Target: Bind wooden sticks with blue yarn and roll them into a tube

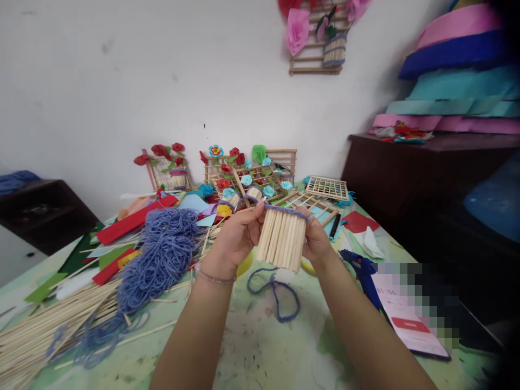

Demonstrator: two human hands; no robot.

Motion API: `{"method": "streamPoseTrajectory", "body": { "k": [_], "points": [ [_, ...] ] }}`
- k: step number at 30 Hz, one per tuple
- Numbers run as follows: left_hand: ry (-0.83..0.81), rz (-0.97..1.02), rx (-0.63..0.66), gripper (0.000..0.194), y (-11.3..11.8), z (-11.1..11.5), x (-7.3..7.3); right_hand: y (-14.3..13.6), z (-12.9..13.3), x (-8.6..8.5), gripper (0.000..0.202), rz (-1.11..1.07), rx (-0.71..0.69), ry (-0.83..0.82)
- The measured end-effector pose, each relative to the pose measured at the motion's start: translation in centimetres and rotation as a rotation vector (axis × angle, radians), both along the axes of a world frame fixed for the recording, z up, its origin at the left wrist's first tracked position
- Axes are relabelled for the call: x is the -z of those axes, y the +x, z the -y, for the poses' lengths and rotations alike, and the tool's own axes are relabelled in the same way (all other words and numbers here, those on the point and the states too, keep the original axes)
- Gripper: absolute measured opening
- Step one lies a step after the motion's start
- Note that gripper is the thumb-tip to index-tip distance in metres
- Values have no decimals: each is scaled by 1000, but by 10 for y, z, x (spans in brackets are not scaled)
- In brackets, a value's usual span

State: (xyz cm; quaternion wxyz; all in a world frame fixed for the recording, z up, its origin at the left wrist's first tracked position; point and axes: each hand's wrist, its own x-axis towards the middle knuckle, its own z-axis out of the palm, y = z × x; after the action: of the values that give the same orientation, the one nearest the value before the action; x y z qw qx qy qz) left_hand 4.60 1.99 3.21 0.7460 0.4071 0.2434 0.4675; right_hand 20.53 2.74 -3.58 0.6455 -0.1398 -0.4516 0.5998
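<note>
Both my hands hold up a small panel of wooden sticks (281, 241), set side by side, with a blue yarn band (286, 210) along its top edge. My left hand (242, 234) pinches the upper left corner, thumb at the yarn. At the right edge, the fingers of my right hand (316, 235) close on the panel, partly hidden behind it. Below the panel, a loose length of blue yarn (286, 300) lies looped on the table.
A heap of blue yarn (162, 254) and a bundle of long sticks (52, 330) lie at left. To the right are a blue glue gun (361, 268), a phone (410, 314) and a black marker (335, 226). Stick frames with paper flowers (247, 179) line the wall.
</note>
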Motion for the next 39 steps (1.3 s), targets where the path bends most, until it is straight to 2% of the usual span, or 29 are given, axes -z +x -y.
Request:
{"method": "streamPoseTrajectory", "body": {
  "k": [3, 6, 8, 10, 13, 16, 18, 22, 26, 30, 32, 36, 39],
  "points": [
    [22, -11, 37, 22, -2, -2, 1, 4, 0, -1, 53, 51, 54, -22],
    [73, -119, 115, 38, -3, -3, 4, 6, -1, -1, 56, 126, 158, -22],
    [121, -210, 110, 45, -3, -3, 5, 5, -2, -1, 54, 116, 203, -5],
    [190, -309, 78, 44, -4, -4, 6, 5, -5, -1, 48, 86, 214, 15],
    [305, -446, -36, 40, -9, -7, 6, 7, -9, -2, 37, 138, 201, 44],
    [420, -605, -142, 35, -17, -14, 6, 10, -13, 0, 29, 359, 201, 50],
    [512, -755, -151, 33, -22, -19, 7, 11, -15, 2, 28, 528, 215, 42],
    [647, -970, -96, 37, -28, -29, 14, 7, -17, 7, 27, 653, 296, 8],
    [649, -1168, -83, 39, -33, -35, 17, 7, -18, 4, 32, 669, 385, -55],
    [679, -1354, -13, 34, -43, -29, 9, 14, -23, 3, 35, 651, 514, -128],
    [682, -1412, 20, 30, -47, -21, 2, 17, -25, 7, 32, 697, 529, -154],
    [666, -1448, 92, 31, -52, -6, -7, 20, -24, 18, 20, 923, 460, -170],
    [757, -1489, 117, 30, -50, -1, -7, 17, -14, 15, 11, 1097, 487, -139]
  ]
}}
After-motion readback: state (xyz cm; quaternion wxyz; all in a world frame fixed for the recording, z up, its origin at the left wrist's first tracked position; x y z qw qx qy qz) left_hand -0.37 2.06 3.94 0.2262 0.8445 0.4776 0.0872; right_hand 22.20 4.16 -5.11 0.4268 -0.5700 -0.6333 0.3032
